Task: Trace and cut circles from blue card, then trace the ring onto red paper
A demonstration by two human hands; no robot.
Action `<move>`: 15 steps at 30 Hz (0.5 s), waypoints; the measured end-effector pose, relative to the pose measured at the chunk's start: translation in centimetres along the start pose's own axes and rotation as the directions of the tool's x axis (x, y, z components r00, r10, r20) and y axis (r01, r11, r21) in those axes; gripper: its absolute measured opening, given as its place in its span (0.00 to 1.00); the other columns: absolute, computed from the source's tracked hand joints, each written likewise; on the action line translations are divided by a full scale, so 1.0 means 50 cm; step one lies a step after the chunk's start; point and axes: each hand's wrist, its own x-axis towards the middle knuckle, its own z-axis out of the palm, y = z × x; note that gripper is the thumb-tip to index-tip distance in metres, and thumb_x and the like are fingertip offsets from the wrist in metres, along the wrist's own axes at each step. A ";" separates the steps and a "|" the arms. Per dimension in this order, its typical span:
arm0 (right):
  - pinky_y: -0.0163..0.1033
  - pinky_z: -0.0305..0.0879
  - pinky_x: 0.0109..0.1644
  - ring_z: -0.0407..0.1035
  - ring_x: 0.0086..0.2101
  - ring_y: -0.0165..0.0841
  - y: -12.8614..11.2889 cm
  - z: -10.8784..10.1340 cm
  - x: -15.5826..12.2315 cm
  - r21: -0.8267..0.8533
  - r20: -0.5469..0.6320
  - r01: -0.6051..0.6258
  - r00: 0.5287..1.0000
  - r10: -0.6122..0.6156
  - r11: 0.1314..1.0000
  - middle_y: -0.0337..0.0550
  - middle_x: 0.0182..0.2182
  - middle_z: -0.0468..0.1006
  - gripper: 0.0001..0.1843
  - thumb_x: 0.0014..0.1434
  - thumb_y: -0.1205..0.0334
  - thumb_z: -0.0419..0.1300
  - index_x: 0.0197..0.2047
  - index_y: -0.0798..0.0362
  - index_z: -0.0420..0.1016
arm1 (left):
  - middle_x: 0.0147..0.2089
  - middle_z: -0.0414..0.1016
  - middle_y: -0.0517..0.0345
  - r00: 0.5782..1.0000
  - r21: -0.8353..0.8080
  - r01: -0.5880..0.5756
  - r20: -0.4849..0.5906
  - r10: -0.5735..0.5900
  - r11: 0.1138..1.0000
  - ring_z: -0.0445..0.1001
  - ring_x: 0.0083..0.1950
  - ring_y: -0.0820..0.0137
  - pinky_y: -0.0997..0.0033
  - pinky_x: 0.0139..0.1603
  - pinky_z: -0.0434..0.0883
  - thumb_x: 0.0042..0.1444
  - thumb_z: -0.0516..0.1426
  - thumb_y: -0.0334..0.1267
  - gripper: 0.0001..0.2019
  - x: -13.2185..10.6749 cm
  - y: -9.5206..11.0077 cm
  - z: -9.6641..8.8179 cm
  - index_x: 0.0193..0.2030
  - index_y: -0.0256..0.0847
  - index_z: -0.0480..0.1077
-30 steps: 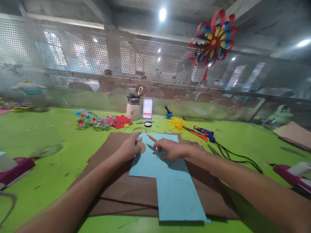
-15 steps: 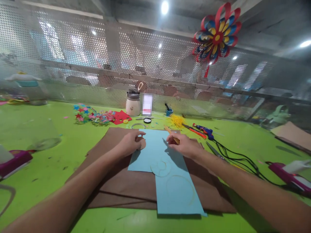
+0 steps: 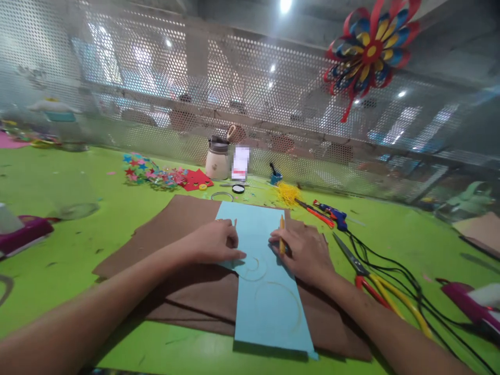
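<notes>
My right hand [image 3: 307, 252] is closed around a yellow pencil [image 3: 282, 234], which stands nearly upright at the right edge of the light blue paper [image 3: 260, 224]. With its fingers curled, my left hand [image 3: 214, 242] rests over the paper's left side. A small tan disc [image 3: 235, 223] shows nearly edge-on at those fingers, mostly hidden. The left thumb reaches a round blue outline [image 3: 255, 271] with a smaller arc inside it; I cannot tell whether it is a separate cut disc. Nearer me, a larger drawn circle [image 3: 278, 307] marks the paper. Brown sheets [image 3: 187, 291] lie beneath.
Scissors [image 3: 363, 271] with red and yellow handles lie right, beside black cables [image 3: 406, 265] and a blue glue gun [image 3: 332, 213]. Behind the paper are a metal ring [image 3: 222, 197], a black-rimmed disc [image 3: 238, 189], yellow shreds [image 3: 288, 192], a bottle [image 3: 217, 161] and a phone [image 3: 240, 162].
My left hand has come nearer me, its thumb now at the round blue outline, and the tan disc has tipped up. The pencil has turned more upright. The blue paper has shifted slightly left.
</notes>
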 end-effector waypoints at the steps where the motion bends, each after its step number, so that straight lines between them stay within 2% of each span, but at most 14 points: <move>1: 0.51 0.55 0.53 0.68 0.44 0.46 0.000 0.000 -0.004 -0.008 0.009 0.017 1.000 -0.017 1.000 0.42 0.41 0.82 0.14 0.61 0.56 0.62 0.51 0.41 0.76 | 0.40 0.72 0.48 1.000 0.052 -0.003 -0.011 0.003 0.999 0.71 0.43 0.55 0.60 0.45 0.67 0.44 0.65 0.51 0.18 -0.005 0.011 0.003 0.36 0.38 0.78; 4: 0.55 0.53 0.55 0.67 0.44 0.48 -0.005 -0.003 -0.013 -0.009 0.041 0.034 0.999 -0.034 0.999 0.44 0.40 0.81 0.15 0.60 0.55 0.62 0.51 0.40 0.75 | 0.43 0.70 0.48 1.000 0.155 -0.014 -0.004 0.015 0.988 0.68 0.48 0.52 0.59 0.47 0.66 0.39 0.69 0.49 0.23 -0.014 0.029 0.008 0.40 0.39 0.76; 9: 0.67 0.41 0.61 0.67 0.40 0.47 -0.026 -0.014 -0.023 -0.011 0.077 0.060 0.995 -0.059 0.998 0.42 0.39 0.79 0.16 0.60 0.55 0.61 0.52 0.35 0.74 | 0.44 0.70 0.49 0.999 0.203 -0.014 0.052 0.003 0.979 0.69 0.47 0.55 0.62 0.45 0.67 0.41 0.70 0.45 0.20 -0.015 0.025 0.004 0.41 0.40 0.75; 11: 0.66 0.44 0.60 0.67 0.40 0.47 -0.036 -0.018 -0.027 0.022 0.096 0.077 0.992 -0.079 0.997 0.43 0.40 0.79 0.16 0.60 0.54 0.61 0.53 0.35 0.74 | 0.45 0.70 0.49 0.998 0.204 -0.018 0.058 0.006 0.979 0.69 0.48 0.56 0.62 0.46 0.67 0.42 0.69 0.42 0.19 -0.018 0.025 0.005 0.42 0.40 0.74; 15: 0.51 0.63 0.53 0.69 0.42 0.44 -0.053 -0.017 -0.032 0.245 0.179 0.062 0.978 -0.108 0.968 0.46 0.44 0.77 0.17 0.62 0.58 0.60 0.54 0.42 0.73 | 0.45 0.70 0.51 0.996 0.186 -0.053 0.075 0.040 0.981 0.69 0.48 0.57 0.62 0.47 0.67 0.46 0.65 0.36 0.13 -0.026 0.033 0.011 0.40 0.42 0.73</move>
